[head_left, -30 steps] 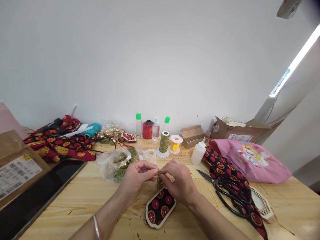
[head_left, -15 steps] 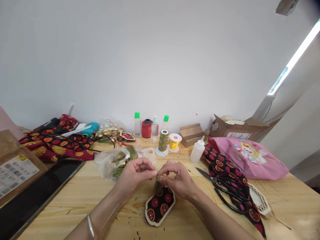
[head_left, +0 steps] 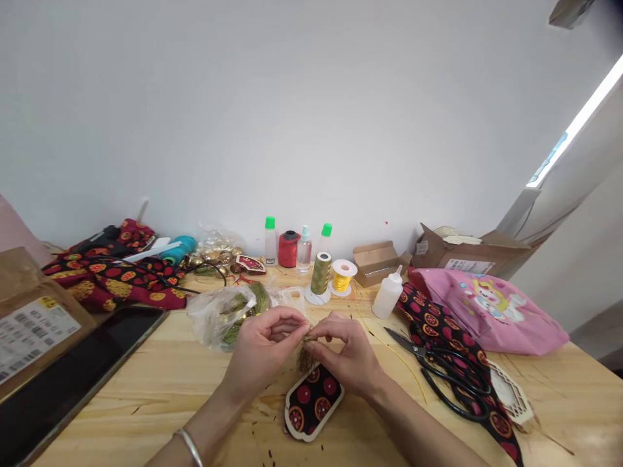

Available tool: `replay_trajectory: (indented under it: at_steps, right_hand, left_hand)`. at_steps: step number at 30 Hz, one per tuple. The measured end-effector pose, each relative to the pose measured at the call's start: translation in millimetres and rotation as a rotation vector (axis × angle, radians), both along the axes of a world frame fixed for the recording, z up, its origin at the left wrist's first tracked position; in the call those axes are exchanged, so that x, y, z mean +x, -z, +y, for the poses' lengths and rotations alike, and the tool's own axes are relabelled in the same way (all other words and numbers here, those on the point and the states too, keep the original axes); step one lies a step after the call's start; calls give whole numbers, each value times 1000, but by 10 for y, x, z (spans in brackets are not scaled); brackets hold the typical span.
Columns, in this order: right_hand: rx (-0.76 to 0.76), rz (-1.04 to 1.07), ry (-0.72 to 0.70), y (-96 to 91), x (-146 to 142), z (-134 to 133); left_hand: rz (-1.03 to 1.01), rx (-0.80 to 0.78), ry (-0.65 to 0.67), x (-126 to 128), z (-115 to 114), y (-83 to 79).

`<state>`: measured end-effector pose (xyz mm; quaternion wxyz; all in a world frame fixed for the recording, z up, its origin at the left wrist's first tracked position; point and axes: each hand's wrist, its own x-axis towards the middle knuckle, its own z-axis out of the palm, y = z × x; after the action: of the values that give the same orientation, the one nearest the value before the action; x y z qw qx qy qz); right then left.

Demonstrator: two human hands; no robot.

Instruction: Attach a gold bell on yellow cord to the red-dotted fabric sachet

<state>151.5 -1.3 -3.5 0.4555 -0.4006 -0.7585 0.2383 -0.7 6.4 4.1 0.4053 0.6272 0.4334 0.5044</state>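
Between my two hands is an olive-green tassel, its strands hanging down over the end of a fabric-covered pendant. My left hand pinches the top of the tassel with thumb and index finger. From the other side, my right hand also pinches it, fingertips nearly touching those of the left. Whatever fine thread lies between the fingertips is too small to make out. The pendant, black fabric with red and orange round patterns in a pale scalloped wooden frame, lies on the wooden table just below the hands.
A plastic bag with green tassels lies left of my hands. Behind stand an olive thread spool, a yellow cord spool and a white squeeze bottle. Black scissors rest on patterned fabric at right, near a pink bag.
My left fingers have curled closer around the tassel top, and the left wrist has shifted slightly right. The whole view has moved a little; the pendant stays on the table.
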Motion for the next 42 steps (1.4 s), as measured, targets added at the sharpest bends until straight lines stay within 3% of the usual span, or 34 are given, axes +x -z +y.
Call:
replay_trajectory:
  at_steps: [4, 7, 10, 15, 27, 32, 36, 39, 42]
  right_hand:
    - [56, -10, -46, -62, 32, -34]
    - [132, -27, 65, -89, 64, -50]
    - [214, -36, 166, -85, 76, -48]
    - [350, -123, 140, -55, 54, -31]
    - [617, -381, 271, -122, 53, -40]
    - [582, -514, 276, -135, 53, -51]
    - [566, -510, 247, -117, 43, -38]
    - [501, -438, 182, -107, 32, -31]
    - [376, -323, 94, -94, 15, -34]
  left_hand:
    - [-146, -91, -17, 13, 4, 9]
    - [-194, -112, 1, 11, 8, 2]
    - [-199, -112, 13, 12, 10, 3]
    - [-190, -112, 13, 26, 14, 22]
    - [-175, -146, 3, 70, -14, -5]
    - [-145, -141, 5, 39, -10, 4]
    - [-103, -105, -68, -13, 30, 1]
    - [-9, -3, -109, -34, 57, 17]
    - [210, 174, -108, -38, 47, 32]
